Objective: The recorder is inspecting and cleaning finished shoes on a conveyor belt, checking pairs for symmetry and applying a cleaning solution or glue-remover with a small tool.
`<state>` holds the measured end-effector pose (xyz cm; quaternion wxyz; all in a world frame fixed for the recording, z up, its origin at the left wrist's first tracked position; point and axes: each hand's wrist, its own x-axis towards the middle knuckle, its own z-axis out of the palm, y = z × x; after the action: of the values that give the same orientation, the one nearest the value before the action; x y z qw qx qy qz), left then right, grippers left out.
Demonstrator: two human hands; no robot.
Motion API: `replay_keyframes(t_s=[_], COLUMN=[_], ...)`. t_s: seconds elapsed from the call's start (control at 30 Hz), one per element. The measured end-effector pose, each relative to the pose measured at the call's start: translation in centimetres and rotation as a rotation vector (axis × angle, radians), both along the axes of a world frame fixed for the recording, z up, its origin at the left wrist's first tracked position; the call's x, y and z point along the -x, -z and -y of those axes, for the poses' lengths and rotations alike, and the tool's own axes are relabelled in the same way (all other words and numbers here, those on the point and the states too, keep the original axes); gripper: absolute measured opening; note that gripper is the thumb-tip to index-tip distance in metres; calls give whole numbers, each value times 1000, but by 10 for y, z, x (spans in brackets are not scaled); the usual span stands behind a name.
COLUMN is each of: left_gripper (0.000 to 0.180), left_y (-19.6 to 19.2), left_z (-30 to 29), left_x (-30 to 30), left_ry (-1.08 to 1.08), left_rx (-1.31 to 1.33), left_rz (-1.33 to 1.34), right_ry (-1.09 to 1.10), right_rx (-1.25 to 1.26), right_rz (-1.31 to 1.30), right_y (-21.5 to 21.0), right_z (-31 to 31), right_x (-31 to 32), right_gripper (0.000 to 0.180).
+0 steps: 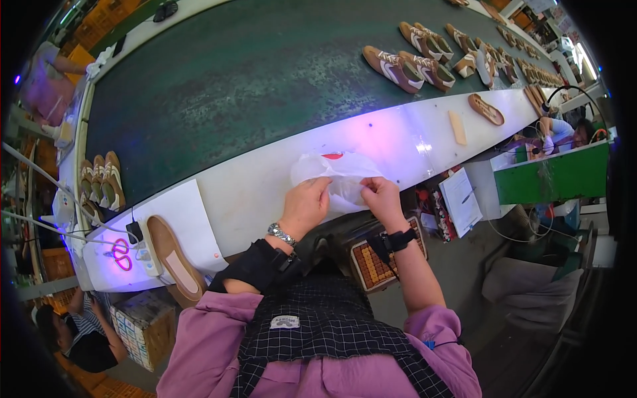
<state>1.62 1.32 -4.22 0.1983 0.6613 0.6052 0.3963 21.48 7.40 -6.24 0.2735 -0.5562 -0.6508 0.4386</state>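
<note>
A thin white plastic bag [342, 166] with a red mark lies crumpled on the white ledge in front of me. My left hand [306, 204] pinches its near edge between thumb and fingers. Just to the right, my right hand [381, 198] is closed on the same edge. Between the two hands the bag's edge sags slightly apart, and what is inside, if anything, cannot be made out.
Beyond the white ledge [259, 192] runs a green conveyor belt [219, 86]. Brown-and-white sneakers [395, 68] stand far right, more shoes [111, 179] at left. A long tan sole [174, 255] and red-handled scissors [122, 255] lie near left; a clipboard [460, 202] sits at right. People work nearby.
</note>
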Motion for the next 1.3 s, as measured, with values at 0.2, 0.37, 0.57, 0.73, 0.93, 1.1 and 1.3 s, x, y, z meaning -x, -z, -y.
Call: replay_keyframes(t_s=[0.2,0.37,0.57,0.73,0.93,1.1,1.3], left_gripper=[39,43,47,26,9,16,14], left_y=[17,27,38,33,43,43,42], left_z=[3,8,12,13,2,1,0], left_x=[-1,4,-2,-4,4,8,-1], left_ry=[120,96,67,80,-3,70,104], left_rx=[263,349,141,182,189,288,297], left_rz=[235,255,119,123,645,625,715], right_ry=[162,180,194,250,167,65,-116], right_rx=[329,475,533,592,547,-274,-428], right_rz=[-438,-476,-542,-494,-266,181,98], right_y=[-4,12,20,15,12,-23,-8], right_z=[1,7,11,17,20,38,36], right_x=[13,9,13,17,10,32,41], right_gripper=[14,13,12,9,17,23,18])
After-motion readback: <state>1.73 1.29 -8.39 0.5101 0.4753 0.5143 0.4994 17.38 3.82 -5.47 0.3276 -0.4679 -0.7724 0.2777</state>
